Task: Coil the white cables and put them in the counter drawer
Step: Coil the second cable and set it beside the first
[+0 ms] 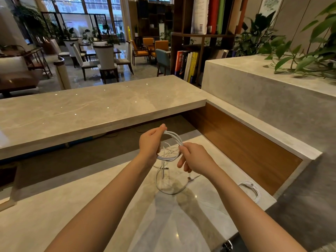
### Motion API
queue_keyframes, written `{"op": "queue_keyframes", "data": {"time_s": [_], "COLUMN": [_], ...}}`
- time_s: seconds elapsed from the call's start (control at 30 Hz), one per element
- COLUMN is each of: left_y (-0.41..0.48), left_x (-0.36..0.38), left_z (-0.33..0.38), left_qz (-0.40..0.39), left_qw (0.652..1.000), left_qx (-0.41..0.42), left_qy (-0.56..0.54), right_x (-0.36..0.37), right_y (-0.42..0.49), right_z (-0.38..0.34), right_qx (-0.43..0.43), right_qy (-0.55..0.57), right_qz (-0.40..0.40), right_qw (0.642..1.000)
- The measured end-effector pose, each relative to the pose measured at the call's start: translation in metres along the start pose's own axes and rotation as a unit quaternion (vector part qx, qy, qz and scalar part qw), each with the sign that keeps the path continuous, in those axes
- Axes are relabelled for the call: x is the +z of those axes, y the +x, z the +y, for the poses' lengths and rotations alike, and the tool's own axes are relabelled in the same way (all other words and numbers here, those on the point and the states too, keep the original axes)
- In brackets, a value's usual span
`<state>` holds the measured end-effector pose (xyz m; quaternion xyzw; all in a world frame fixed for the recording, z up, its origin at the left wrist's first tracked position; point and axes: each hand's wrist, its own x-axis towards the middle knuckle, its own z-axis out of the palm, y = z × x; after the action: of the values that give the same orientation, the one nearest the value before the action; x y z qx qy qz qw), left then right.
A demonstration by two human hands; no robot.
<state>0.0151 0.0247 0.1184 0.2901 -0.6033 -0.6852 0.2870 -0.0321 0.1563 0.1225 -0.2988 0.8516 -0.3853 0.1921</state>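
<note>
A white cable (175, 138) is wound into a round coil held up above the lower marble counter (101, 200). My left hand (150, 142) grips the coil's left side, thumb on top. My right hand (194, 159) pinches the coil's right side. The cable's loose tail (169, 186) hangs down and loops on the counter, with a plug end near my right wrist. A second white cable (251, 190) lies coiled on the counter at the right, near the edge. No drawer is visible.
A raised marble countertop (91, 106) runs across in front. A wood-panelled wall (245, 148) and a grey ledge bound the right side, with plants (309, 51) above. A metal fitting (227, 245) shows at the counter's near edge.
</note>
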Motion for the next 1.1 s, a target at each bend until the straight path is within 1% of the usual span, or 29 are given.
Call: {"op": "queue_keyframes", "data": {"time_s": [0.07, 0.13, 0.17, 0.2, 0.23, 0.27, 0.3, 0.33, 0.37, 0.4, 0.47, 0.53, 0.63, 0.67, 0.8, 0.9, 0.97, 1.03, 1.1], "left_y": [0.001, 0.004, 0.006, 0.007, 0.006, 0.005, 0.003, 0.001, -0.001, -0.003, -0.006, -0.012, -0.022, -0.027, -0.040, -0.045, -0.048, -0.055, -0.059], "left_x": [0.000, 0.000, 0.000, 0.000, 0.001, 0.003, 0.006, 0.011, 0.017, 0.025, 0.040, 0.054, 0.075, 0.084, 0.128, 0.162, 0.183, 0.200, 0.210], "left_z": [0.003, 0.006, 0.007, 0.005, 0.002, -0.002, -0.008, -0.013, -0.019, -0.023, -0.034, -0.044, -0.062, -0.069, -0.103, -0.136, -0.159, -0.173, -0.184], "left_qz": [0.012, -0.025, -0.062, -0.099, -0.130, -0.154, -0.175, -0.193, -0.204, -0.208, -0.204, -0.205, -0.216, -0.214, -0.204, -0.183, -0.181, -0.184, -0.200], "left_qw": [0.999, 0.993, 0.984, 0.972, 0.958, 0.945, 0.933, 0.924, 0.918, 0.918, 0.934, 0.953, 0.964, 0.965, 0.964, 0.962, 0.957, 0.948, 0.930], "left_qx": [-0.019, -0.059, -0.089, -0.120, -0.149, -0.174, -0.194, -0.209, -0.218, -0.221, -0.209, -0.183, -0.155, -0.149, -0.149, -0.140, -0.130, -0.109, -0.079], "left_qy": [-0.032, -0.096, -0.139, -0.178, -0.208, -0.228, -0.245, -0.257, -0.261, -0.255, -0.206, -0.125, 0.009, 0.038, 0.087, 0.147, 0.186, 0.237, 0.298], "right_x": [0.001, 0.002, 0.000, -0.005, -0.013, -0.022, -0.030, -0.037, -0.040, -0.041, -0.040, -0.042, -0.048, -0.050, -0.057, -0.062, -0.064, -0.066, -0.067], "right_y": [-0.005, -0.008, -0.010, -0.011, -0.012, -0.013, -0.015, -0.016, -0.017, -0.018, -0.021, -0.025, -0.035, -0.038, -0.044, -0.043, -0.044, -0.048, -0.049], "right_z": [-0.003, 0.000, 0.004, 0.008, 0.013, 0.019, 0.025, 0.032, 0.038, 0.044, 0.056, 0.071, 0.101, 0.112, 0.167, 0.204, 0.221, 0.233, 0.244], "right_qx": [-0.025, -0.040, -0.030, -0.004, 0.030, 0.064, 0.094, 0.112, 0.120, 0.123, 0.132, 0.138, 0.154, 0.164, 0.229, 0.283, 0.305, 0.329, 0.353], "right_qy": [-0.024, -0.015, 0.020, 0.083, 0.173, 0.283, 0.383, 0.447, 0.467, 0.464, 0.456, 0.441, 0.403, 0.393, 0.342, 0.317, 0.297, 0.241, 0.188], "right_qz": [0.033, 0.067, 0.062, 0.036, -0.011, -0.066, -0.109, -0.126, -0.122, -0.099, -0.027, 0.052, 0.132, 0.151, 0.215, 0.270, 0.302, 0.327, 0.333], "right_qw": [0.999, 0.997, 0.997, 0.996, 0.984, 0.955, 0.912, 0.878, 0.868, 0.871, 0.880, 0.885, 0.892, 0.892, 0.886, 0.864, 0.853, 0.853, 0.854]}}
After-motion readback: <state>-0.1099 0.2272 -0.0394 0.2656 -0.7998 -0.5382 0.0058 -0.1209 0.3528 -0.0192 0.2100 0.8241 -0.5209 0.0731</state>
